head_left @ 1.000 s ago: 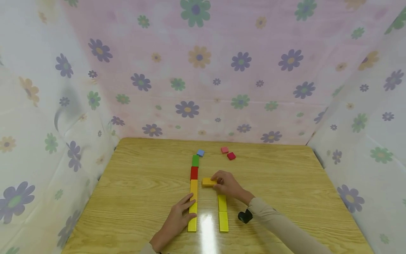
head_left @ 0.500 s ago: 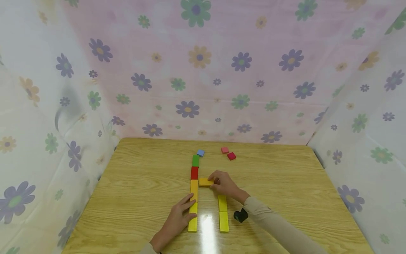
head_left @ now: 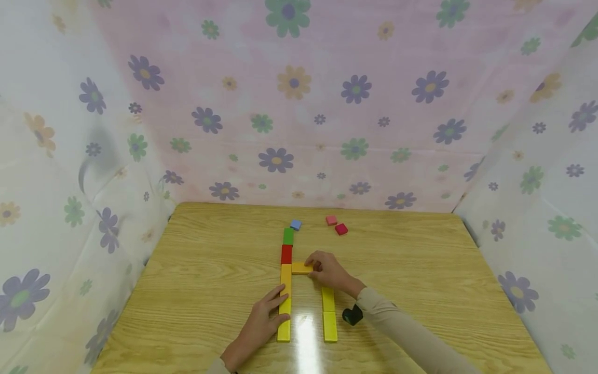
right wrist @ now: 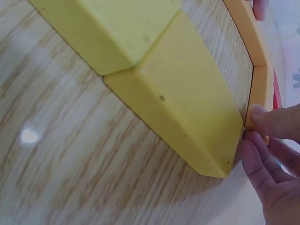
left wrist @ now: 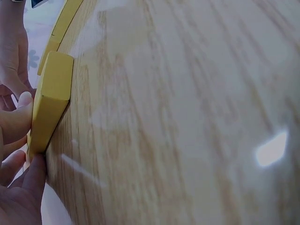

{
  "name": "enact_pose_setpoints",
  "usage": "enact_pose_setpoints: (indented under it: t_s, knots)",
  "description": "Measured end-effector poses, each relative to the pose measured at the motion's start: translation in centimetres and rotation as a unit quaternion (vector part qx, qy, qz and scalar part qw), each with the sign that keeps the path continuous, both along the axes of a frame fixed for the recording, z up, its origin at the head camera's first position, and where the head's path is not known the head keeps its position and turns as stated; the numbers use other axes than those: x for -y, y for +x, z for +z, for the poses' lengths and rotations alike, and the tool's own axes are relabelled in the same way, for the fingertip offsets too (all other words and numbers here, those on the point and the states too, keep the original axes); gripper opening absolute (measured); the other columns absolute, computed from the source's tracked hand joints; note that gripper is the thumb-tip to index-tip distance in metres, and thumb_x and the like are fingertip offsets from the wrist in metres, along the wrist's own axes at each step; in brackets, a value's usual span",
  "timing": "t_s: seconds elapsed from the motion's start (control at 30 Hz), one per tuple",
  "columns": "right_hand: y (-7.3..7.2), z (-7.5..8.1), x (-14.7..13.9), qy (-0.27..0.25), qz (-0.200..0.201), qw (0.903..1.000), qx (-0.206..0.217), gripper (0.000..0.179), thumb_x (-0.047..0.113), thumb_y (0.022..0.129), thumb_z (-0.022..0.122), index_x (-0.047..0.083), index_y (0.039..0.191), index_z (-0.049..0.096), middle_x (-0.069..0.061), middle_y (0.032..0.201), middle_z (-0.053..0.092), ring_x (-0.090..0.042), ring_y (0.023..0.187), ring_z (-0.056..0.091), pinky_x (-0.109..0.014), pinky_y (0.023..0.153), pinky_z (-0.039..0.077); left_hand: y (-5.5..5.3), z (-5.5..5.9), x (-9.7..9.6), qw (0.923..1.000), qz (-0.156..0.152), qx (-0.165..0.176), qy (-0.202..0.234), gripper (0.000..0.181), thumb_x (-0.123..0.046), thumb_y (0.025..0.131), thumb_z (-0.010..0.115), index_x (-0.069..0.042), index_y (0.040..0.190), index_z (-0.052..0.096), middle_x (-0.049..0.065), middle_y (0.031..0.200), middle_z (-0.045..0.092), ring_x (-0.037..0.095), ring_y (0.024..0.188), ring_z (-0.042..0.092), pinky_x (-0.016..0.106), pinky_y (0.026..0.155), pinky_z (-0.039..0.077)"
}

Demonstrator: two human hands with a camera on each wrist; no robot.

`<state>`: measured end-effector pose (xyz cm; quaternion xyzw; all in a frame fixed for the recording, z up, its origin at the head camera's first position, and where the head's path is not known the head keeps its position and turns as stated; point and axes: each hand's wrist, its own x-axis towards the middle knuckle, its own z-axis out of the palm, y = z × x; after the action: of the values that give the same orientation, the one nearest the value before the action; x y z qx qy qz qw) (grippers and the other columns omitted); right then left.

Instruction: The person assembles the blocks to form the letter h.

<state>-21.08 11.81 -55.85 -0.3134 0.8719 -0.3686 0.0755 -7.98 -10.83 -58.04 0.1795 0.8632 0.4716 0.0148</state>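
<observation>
My left hand [head_left: 259, 322] rests with fingers and thumb spread on a straight row of blocks: yellow blocks [head_left: 284, 332], an orange block [head_left: 286, 275], a red block [head_left: 286, 254] and a green block [head_left: 288, 236]. With my right hand [head_left: 334, 272] I pinch the end of another orange block [head_left: 301, 268], which lies crosswise against the row's right side. In the right wrist view, thumb and fingers close on this orange block [right wrist: 260, 89], its far end meeting the row. Two more yellow blocks [head_left: 329, 326] lie end to end below my right hand.
A blue block [head_left: 296, 225] lies beside the green one. A pink block [head_left: 331, 221] and a dark red block [head_left: 341, 229] lie farther back. The wooden table [head_left: 205, 244] meets a flowered cloth [head_left: 317, 135] at the back and sides.
The right hand has slid the orange block leftward until it touches the row. The left hand has stayed in place.
</observation>
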Motion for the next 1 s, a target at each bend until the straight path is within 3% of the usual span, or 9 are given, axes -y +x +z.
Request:
enact_pose_setpoints:
  t_s: [0.37, 0.63, 1.0]
  knots:
    - [-0.4, 0.4, -0.4, 0.018, 0.016, 0.9996, 0.013, 0.024, 0.013, 0.083, 0.074, 0.007, 0.105, 0.066, -0.001, 0.092, 0.057, -0.012, 0.074, 0.050, -0.024, 0.065, 0.047, -0.2, 0.2, 0.0, 1.0000, 0.000, -0.002, 0.002, 0.051, -0.015, 0.084, 0.071, 0.005, 0.128, 0.055, 0.014, 0.145, 0.040, 0.034, 0.131, 0.038, 0.044, 0.101, 0.040]
    - [-1.4, 1.4, -0.5, -0.010, 0.023, 0.9996, 0.008, 0.026, 0.010, 0.084, 0.073, 0.000, 0.106, 0.065, -0.010, 0.097, 0.059, -0.015, 0.073, 0.053, -0.025, 0.063, 0.048, -0.3, 0.0, 0.0, 0.9999, 0.001, -0.010, 0.008, 0.051, -0.017, 0.085, 0.070, 0.006, 0.128, 0.055, 0.015, 0.145, 0.040, 0.035, 0.130, 0.039, 0.045, 0.099, 0.041]
    - [-2.7, 2.6, 0.0, -0.025, 0.031, 0.9991, -0.014, 0.027, 0.007, 0.084, 0.072, -0.005, 0.106, 0.063, -0.019, 0.105, 0.060, -0.020, 0.073, 0.058, -0.025, 0.065, 0.050, 0.0, -0.3, 0.0, 0.9997, 0.002, 0.023, 0.005, 0.052, -0.019, 0.086, 0.069, 0.003, 0.131, 0.053, 0.011, 0.148, 0.037, 0.033, 0.133, 0.035, 0.043, 0.102, 0.039]
